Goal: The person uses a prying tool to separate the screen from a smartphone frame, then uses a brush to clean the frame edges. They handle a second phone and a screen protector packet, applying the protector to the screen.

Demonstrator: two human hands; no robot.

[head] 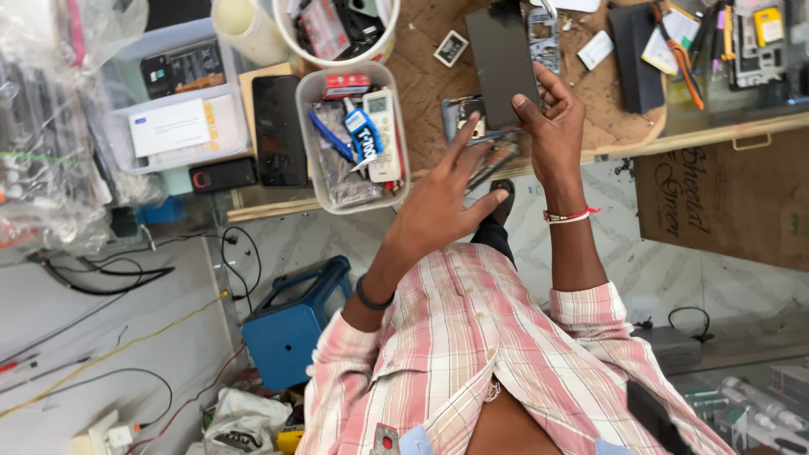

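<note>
My right hand (552,126) holds a dark flat phone panel (503,59) upright by its lower edge, above the wooden workbench (438,76). My left hand (442,198) is just left of it, fingers spread, with thumb and fingers pinching thin dark tweezers (497,160) that point toward the panel's lower end. A red thread band sits on my right wrist, a dark band on my left. Under the hands lies a small opened phone body (462,114).
A clear plastic tub (354,139) with a white remote and tools stands left of the hands. A black phone (278,131), white boxes (181,97), a white bucket (337,29), pliers (678,50) and parts crowd the bench. A blue stool (291,324) and cables lie below.
</note>
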